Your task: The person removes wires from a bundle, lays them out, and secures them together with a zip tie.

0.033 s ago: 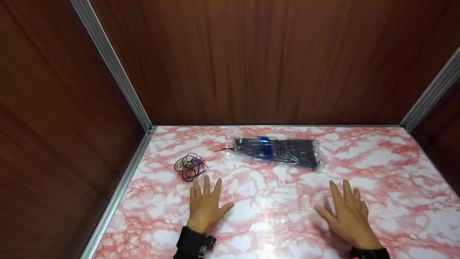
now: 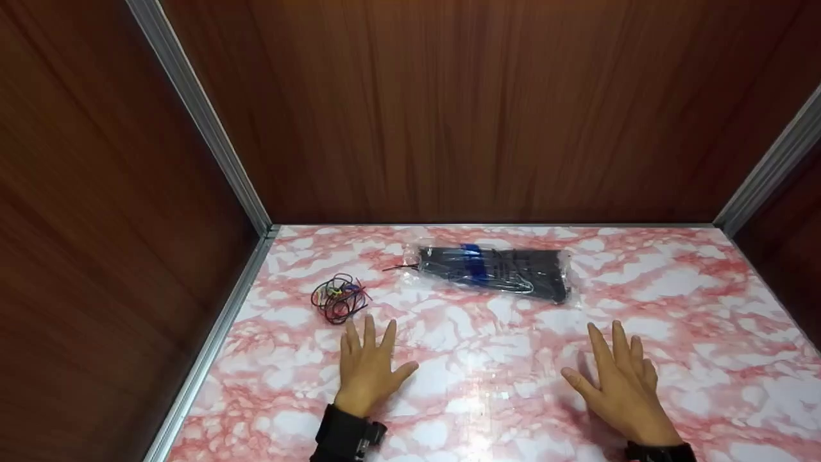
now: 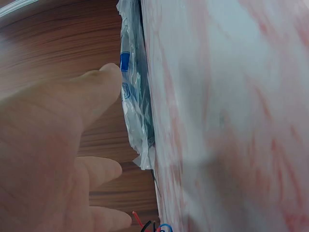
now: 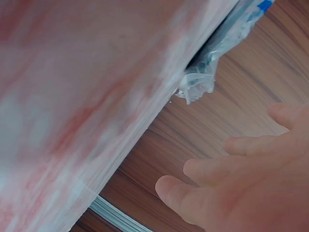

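Note:
Fingers spread, my left hand [image 2: 367, 377] is held over the near left part of the marbled table and grips nothing. Just beyond its fingertips lies a loose tangle of thin coloured wires [image 2: 340, 299], mostly black and red. On the right, my right hand [image 2: 623, 393] is likewise spread and holds nothing. A clear plastic bag [image 2: 523, 273] of long black strips, possibly cable ties, lies flat farther back, between the two hands. It has a blue band, and thin black ends stick out at its left. Both wrist views show this bag [image 3: 136, 96] [image 4: 200, 81] apart from the fingers.
The pink-and-white marbled table [image 2: 487, 359] is enclosed by a brown wood-grain back panel [image 2: 449, 115], a left panel [image 2: 115, 224] and a right panel [image 2: 802, 256]. A metal frame strip [image 2: 211, 346] runs along the table's left edge.

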A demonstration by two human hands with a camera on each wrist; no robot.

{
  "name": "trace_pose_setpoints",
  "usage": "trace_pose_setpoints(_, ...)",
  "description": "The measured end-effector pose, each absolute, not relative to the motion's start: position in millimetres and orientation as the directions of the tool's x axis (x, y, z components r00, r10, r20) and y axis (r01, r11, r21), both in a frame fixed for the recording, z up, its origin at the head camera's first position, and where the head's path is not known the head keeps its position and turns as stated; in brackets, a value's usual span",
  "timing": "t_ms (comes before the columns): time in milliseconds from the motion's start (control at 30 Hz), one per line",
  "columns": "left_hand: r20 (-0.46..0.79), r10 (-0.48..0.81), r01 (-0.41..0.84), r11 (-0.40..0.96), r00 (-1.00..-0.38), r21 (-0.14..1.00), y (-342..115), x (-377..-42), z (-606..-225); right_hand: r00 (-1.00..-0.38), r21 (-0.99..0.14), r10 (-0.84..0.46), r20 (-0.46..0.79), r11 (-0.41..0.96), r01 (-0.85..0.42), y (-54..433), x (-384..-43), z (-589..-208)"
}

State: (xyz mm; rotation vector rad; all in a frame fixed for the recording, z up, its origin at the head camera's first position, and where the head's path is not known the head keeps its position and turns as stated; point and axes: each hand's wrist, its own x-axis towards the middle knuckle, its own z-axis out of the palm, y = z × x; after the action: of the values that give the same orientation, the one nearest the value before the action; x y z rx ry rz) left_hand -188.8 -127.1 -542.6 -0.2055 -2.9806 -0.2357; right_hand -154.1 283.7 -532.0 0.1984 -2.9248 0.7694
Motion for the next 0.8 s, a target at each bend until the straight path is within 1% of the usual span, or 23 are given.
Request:
trace_pose_setpoints(100, 0.231, 0.138, 0.173, 0.975, -0.963, 0.139, -130, -185, -545, -0.985, -0.485, -0.117, 0.129, 0.859, -0.165, 280, -152, -533)
trace_pose_setpoints(133, 0.275, 0.149, 0.192, 0.972, -0.95, 0.137, -131, -185, -545, -0.983, -0.484, -0.127, 0.131, 0.858, -0.175, 278, -152, -533)
trace_pose_setpoints(233, 0.374, 0.161, 0.231, 0.962, -0.913, 0.149, -137, -189, -541, -0.965, -0.463, -0.164, 0.202, 0.853, -0.242, 272, -152, -530)
trace_pose_setpoints(300, 0.389, 0.143, 0.229, 0.956, -0.91, 0.184, -146, -194, -537, -0.945, -0.44, -0.192, 0.266, 0.848, -0.296, 265, -151, -530)
trace_pose_setpoints(367, 0.389, 0.096, 0.195, 0.955, -0.916, 0.225, -158, -202, -533, -0.914, -0.398, -0.231, 0.335, 0.844, -0.359, 256, -153, -529)
trace_pose_setpoints(467, 0.396, 0.03, 0.143, 0.955, -0.918, 0.259, -179, -217, -525, -0.873, -0.344, -0.301, 0.384, 0.831, -0.438, 238, -155, -530)
trace_pose_setpoints(567, 0.428, -0.011, 0.115, 0.957, -0.904, 0.266, -194, -238, -517, -0.826, -0.291, -0.38, 0.415, 0.805, -0.517, 220, -158, -532)
trace_pose_setpoints(700, 0.459, 0.009, 0.137, 0.959, -0.889, 0.246, -200, -264, -509, -0.77, -0.268, -0.484, 0.416, 0.744, -0.612, 195, -160, -535)
trace_pose_setpoints(800, 0.418, 0.067, 0.163, 0.967, -0.906, 0.198, -201, -274, -510, -0.733, -0.266, -0.553, 0.397, 0.695, -0.668, 175, -160, -538)
